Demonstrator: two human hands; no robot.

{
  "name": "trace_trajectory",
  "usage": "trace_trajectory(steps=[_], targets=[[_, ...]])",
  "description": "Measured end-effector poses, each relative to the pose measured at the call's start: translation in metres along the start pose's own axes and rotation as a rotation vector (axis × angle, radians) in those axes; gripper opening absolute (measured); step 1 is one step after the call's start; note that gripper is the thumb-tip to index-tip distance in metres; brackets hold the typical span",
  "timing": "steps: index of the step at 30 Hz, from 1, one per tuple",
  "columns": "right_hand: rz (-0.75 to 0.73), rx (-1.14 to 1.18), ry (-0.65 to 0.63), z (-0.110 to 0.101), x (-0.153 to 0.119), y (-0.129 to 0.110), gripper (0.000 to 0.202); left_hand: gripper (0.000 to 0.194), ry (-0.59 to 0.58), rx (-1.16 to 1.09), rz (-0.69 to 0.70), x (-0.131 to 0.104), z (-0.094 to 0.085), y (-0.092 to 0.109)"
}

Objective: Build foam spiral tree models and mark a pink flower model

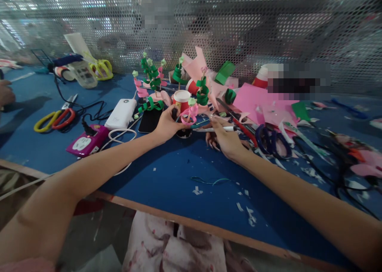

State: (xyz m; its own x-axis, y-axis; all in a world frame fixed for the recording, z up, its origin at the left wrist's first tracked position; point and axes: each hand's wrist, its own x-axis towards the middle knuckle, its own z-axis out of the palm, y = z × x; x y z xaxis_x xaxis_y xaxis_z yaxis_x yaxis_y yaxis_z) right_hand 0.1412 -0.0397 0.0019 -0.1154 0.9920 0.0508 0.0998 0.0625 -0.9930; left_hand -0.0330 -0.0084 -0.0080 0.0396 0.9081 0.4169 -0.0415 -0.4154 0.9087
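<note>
My left hand point(168, 125) is closed by a pink paper curl point(188, 117) topped with a pale green paper flower point(192, 102). Its thumb and fingers pinch the curl's edge; a dark object partly shows at the fingertips. My right hand point(228, 140) has its thumb and index finger pressed together at the end of a thin teal strip point(201, 124), which stretches toward the left hand. A white pen point(228, 129) lies across the right fingers; whether it is gripped I cannot tell. Just behind the hands stands a red and white paper cup point(182, 97).
Green spiral stems point(153, 79) stand behind. Left are a white power bank point(121, 113), purple power socket point(88, 140), black phone point(148, 121) and red-yellow scissors point(61, 117). Blue-handled scissors point(273, 140) and pink paper point(253, 101) lie right. Paper scraps dot the blue table point(167, 176); perforated metal rises behind.
</note>
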Motion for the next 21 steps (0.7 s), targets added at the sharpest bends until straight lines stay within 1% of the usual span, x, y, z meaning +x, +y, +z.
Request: trace_trajectory(steps=[8, 13, 21], targets=[[-0.033, -0.014, -0.005, -0.0022, 0.0015, 0.0053, 0.049, 0.05, -0.001, -0.01, -0.002, -0.0003, 0.0004, 0.0], [-0.02, -0.029, 0.013, -0.0021, 0.0018, 0.0043, 0.05, 0.05, 0.004, -0.007, -0.005, 0.0, 0.0004, -0.0005], [-0.025, -0.012, 0.006, -0.0015, 0.0008, 0.0043, 0.049, 0.051, -0.002, -0.002, -0.001, 0.0001, 0.0002, -0.0009]])
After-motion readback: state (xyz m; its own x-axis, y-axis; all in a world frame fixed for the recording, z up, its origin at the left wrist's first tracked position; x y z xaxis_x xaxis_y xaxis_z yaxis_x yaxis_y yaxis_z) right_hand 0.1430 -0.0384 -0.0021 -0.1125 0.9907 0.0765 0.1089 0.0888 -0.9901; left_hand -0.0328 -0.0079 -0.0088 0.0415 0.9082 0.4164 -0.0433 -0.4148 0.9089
